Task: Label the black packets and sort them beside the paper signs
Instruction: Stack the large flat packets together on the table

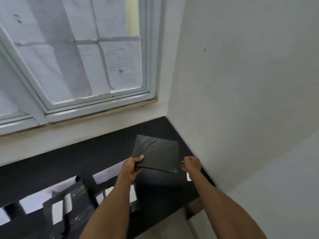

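My left hand (133,167) grips a flat square black packet (158,155) by its near left corner, thumb on top, and holds it above the black counter (72,157) near the right corner. My right hand (191,163) hovers just right of the packet's near right corner with fingers loosely curled, holding nothing that I can see. A small white label (189,177) lies on the counter under my right wrist. More black packets (69,202) with white labels lie blurred at the lower left, beside white paper sheets (107,171).
A white-framed window (82,66) covered with paper sheets stands behind the counter. A white wall (241,83) closes off the right side. The counter's front edge runs diagonally at the lower right, with pale floor below it.
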### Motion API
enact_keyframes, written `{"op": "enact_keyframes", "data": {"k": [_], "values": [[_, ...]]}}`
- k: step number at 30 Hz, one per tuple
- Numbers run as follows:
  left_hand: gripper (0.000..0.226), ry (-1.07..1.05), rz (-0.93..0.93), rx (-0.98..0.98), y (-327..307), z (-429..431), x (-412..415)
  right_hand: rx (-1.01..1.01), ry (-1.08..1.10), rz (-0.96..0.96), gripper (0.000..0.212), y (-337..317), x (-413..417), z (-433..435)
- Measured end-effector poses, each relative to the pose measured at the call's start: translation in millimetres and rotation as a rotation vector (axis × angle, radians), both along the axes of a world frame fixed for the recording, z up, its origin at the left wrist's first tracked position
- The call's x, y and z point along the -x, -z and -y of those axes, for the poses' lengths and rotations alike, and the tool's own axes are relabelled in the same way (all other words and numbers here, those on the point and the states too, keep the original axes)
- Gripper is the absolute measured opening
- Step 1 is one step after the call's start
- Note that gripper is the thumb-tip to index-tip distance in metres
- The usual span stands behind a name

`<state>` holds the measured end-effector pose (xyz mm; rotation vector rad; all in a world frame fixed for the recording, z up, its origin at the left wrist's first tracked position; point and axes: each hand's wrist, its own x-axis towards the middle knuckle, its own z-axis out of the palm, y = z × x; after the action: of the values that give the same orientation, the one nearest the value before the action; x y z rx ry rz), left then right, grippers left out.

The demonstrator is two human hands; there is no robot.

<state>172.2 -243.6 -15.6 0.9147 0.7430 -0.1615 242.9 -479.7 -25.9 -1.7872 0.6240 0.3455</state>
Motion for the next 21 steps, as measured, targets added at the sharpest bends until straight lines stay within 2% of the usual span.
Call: {"op": "enact_keyframes", "data": {"k": [3,5,7,10,14,18,21], "values": [[0.022,-0.01,-0.033,-0.006,9,12,-21,0.461,-0.326,0.059,0.03,17,-13,35],[0.019,-0.005,-0.066,-0.017,17,17,-33,0.687,-0.608,0.126,0.034,29,-22,49],[0.019,0.009,-0.093,-0.033,26,19,-40,0.853,-0.857,0.185,0.038,42,-29,57],[0.021,0.026,-0.137,-0.056,37,21,-47,0.995,-1.091,0.211,0.048,61,-39,60],[0.022,0.052,-0.187,-0.036,45,23,-56,1.162,-1.226,0.214,0.057,78,-49,61],[0.021,0.062,-0.204,-0.022,49,21,-62,1.272,-1.261,0.251,0.041,89,-56,62],[0.018,0.047,-0.205,-0.019,51,22,-65,1.304,-1.271,0.255,0.038,97,-60,66]]}}
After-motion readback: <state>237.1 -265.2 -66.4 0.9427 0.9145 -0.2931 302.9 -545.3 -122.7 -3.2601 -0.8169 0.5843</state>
